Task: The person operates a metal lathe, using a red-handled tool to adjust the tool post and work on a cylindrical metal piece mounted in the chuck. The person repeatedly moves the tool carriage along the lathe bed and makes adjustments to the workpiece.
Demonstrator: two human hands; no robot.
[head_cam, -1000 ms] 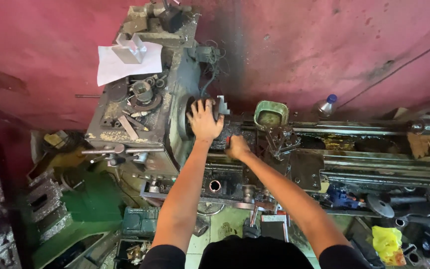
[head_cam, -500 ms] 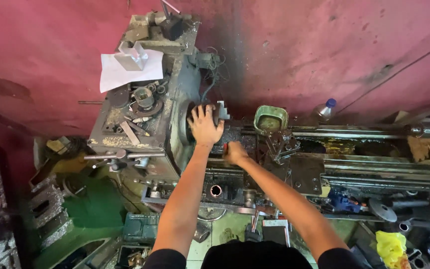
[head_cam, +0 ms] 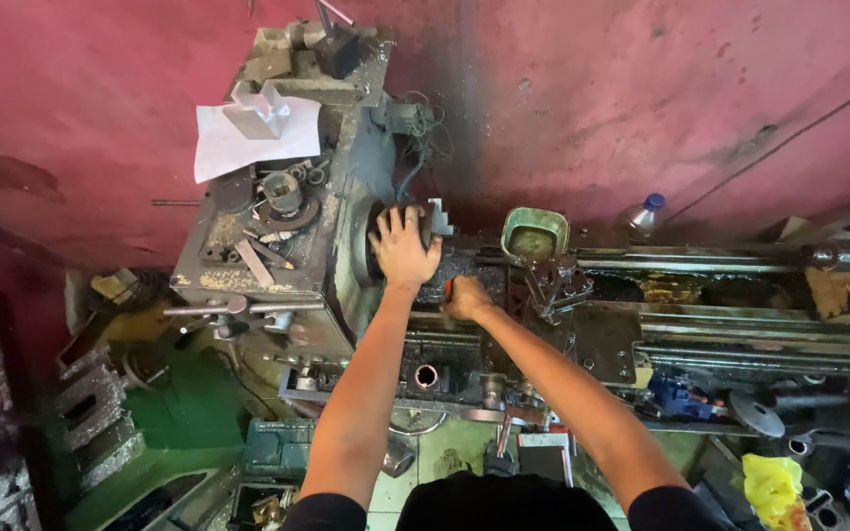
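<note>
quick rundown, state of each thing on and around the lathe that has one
left hand: open, spread flat on the chuck
chuck: partly covered by the hand
right hand: closed on something small and red
paper sheet: flat, weighted by a metal block
plastic bottle: upright, blue cap on
green tin: open

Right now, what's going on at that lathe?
A person stands over a grimy metal lathe set against a red wall. The left hand lies spread flat on the chuck at the headstock end. The right hand is closed around something with a red tip just beside the chuck; what it is cannot be told. A sheet of white paper with a metal block on it lies on top of the headstock, and a green cup sits behind the carriage.
</note>
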